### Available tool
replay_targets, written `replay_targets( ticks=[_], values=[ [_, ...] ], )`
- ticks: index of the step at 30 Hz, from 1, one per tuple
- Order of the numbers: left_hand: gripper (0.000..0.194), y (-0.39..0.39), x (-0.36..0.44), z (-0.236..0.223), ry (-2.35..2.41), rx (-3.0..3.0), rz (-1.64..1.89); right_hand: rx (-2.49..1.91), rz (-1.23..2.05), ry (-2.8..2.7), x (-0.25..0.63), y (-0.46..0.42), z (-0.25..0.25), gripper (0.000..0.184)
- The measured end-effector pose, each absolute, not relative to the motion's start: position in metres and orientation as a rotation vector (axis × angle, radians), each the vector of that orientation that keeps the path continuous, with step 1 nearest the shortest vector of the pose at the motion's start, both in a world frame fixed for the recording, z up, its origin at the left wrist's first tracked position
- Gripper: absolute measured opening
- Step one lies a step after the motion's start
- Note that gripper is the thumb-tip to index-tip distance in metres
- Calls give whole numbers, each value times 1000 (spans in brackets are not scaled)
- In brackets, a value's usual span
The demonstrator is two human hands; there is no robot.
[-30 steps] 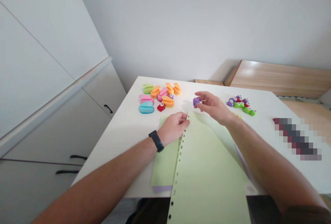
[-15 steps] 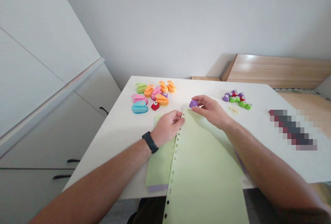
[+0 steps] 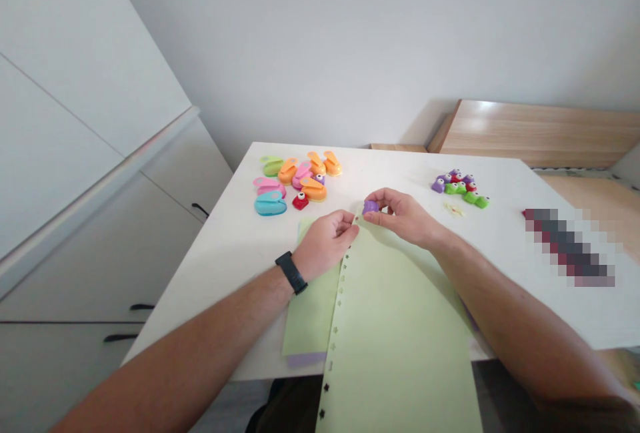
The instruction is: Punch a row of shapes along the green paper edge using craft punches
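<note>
My left hand [image 3: 334, 238] pinches the left edge of a pale green sheet of paper [image 3: 400, 326] near its far corner. A row of small punched shapes, some of them stars, runs down that edge. In my right hand [image 3: 400, 215] is a small purple craft punch [image 3: 371, 207], gripped between thumb and fingers at the sheet's far edge. Whether the paper sits inside its slot I cannot tell. The near end of the sheet hangs past the table's front edge. More green paper [image 3: 307, 319] and a lilac sheet [image 3: 306, 359] lie underneath on the left.
Several larger lever punches [image 3: 271, 203] in blue, pink, orange and green stand at the far left, with a small red punch [image 3: 300, 201] beside them. Small purple, red and green punches [image 3: 455, 188] cluster at the right near paper scraps [image 3: 454, 209]. A blurred-out object [image 3: 570, 246] lies further right.
The purple punch in my right hand has moved slightly left and nearer, onto the sheet's far corner. My left hand keeps its hold on the paper's edge.
</note>
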State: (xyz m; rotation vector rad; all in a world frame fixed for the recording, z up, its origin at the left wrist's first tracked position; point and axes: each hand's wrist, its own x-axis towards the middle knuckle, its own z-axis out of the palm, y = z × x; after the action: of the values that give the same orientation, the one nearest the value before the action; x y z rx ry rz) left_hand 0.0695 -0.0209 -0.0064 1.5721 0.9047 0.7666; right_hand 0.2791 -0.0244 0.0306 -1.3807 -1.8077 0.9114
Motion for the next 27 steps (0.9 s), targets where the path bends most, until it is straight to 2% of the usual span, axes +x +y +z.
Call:
replay_targets(
  ticks=[8, 27],
  values=[
    [24, -21, 69, -7, 898, 1580, 766, -1364, 941, -1852, 281, -24, 27, 51],
    [24, -21, 69, -9, 926, 1597, 765, -1320, 949, -1924, 281, -25, 34, 30]
  ],
)
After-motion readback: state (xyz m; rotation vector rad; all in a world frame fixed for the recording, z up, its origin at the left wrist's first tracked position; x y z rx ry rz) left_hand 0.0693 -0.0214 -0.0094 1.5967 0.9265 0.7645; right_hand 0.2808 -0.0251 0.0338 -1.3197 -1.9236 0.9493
